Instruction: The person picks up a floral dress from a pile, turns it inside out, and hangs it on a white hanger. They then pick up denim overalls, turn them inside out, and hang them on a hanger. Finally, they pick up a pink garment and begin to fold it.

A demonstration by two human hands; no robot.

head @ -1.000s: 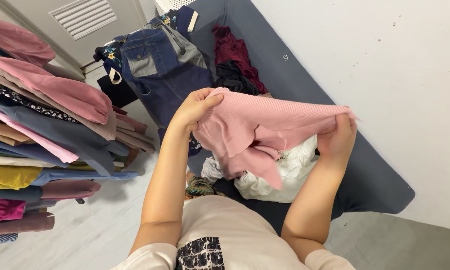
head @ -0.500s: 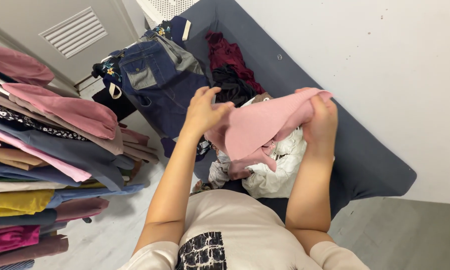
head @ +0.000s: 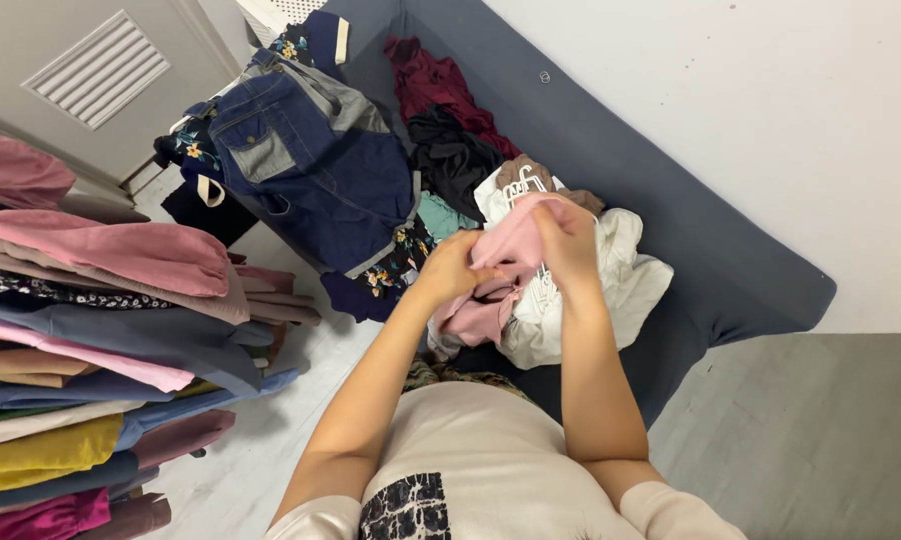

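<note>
Above the mattress (head: 730, 270), both hands (head: 510, 255) bunch a pink top (head: 505, 250).

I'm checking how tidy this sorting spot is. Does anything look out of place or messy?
Yes. Clothes lie in a loose, crumpled heap on the grey couch, with a denim garment hanging over its edge. Both hands, left and right, bunch a pink top over a white garment.
</note>
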